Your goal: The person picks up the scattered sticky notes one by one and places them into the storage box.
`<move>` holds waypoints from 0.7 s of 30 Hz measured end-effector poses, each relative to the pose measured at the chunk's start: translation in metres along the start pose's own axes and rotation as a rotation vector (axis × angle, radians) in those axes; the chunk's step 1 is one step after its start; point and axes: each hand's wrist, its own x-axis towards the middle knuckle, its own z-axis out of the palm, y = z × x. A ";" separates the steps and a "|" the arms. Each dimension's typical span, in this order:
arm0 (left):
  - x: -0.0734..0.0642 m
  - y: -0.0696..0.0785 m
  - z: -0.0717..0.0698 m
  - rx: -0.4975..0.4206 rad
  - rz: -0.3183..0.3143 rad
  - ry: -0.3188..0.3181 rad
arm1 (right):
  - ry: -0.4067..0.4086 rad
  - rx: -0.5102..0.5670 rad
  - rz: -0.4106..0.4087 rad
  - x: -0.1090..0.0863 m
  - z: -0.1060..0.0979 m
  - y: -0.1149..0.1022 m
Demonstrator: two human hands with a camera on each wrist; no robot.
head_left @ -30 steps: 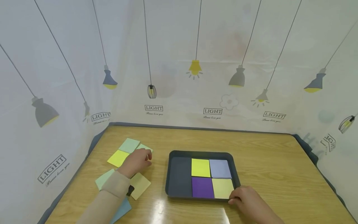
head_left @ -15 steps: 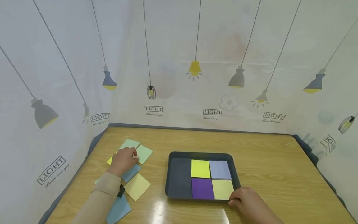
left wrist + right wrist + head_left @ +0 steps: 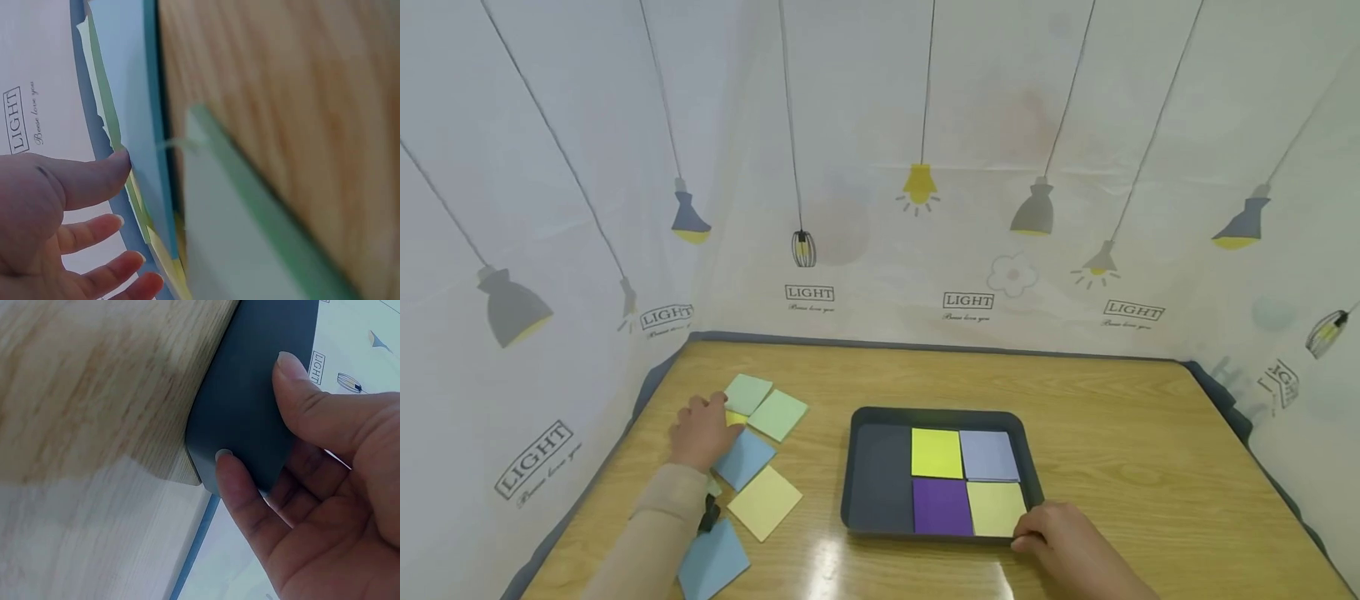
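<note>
In the head view my left hand (image 3: 703,433) is over a bright yellow sticky note pad (image 3: 737,418) at the table's left, covering most of it. Its thumb and fingers are spread apart in the left wrist view, beside the stacked pads. Around it lie two pale green pads (image 3: 778,415), a blue pad (image 3: 747,460), a cream pad (image 3: 765,503) and another blue pad (image 3: 715,560). My right hand (image 3: 1071,537) grips the near right corner of a dark tray (image 3: 880,475), thumb and index finger against its outer wall in the right wrist view.
Inside the tray's right part sit bright yellow (image 3: 936,453), lavender (image 3: 990,456), purple (image 3: 942,506) and cream pads (image 3: 997,509) in a two-by-two block. The tray's left part shows bare. A lamp-printed curtain (image 3: 880,250) surrounds the wooden table (image 3: 1135,433).
My left hand has drawn back leftward from beside the far green pad to over the yellow one, uncovering the green and blue pads. My right hand stays on the tray corner.
</note>
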 end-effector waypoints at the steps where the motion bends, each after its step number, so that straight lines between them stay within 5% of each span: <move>1: 0.000 -0.001 0.000 -0.003 -0.011 -0.013 | 0.000 -0.003 -0.002 0.000 0.000 0.000; 12: 0.005 -0.004 -0.001 0.034 -0.077 -0.082 | 0.025 -0.027 -0.041 -0.002 0.000 0.000; 21: 0.000 0.001 -0.005 0.034 -0.079 -0.031 | 0.077 -0.056 -0.103 -0.004 0.001 -0.001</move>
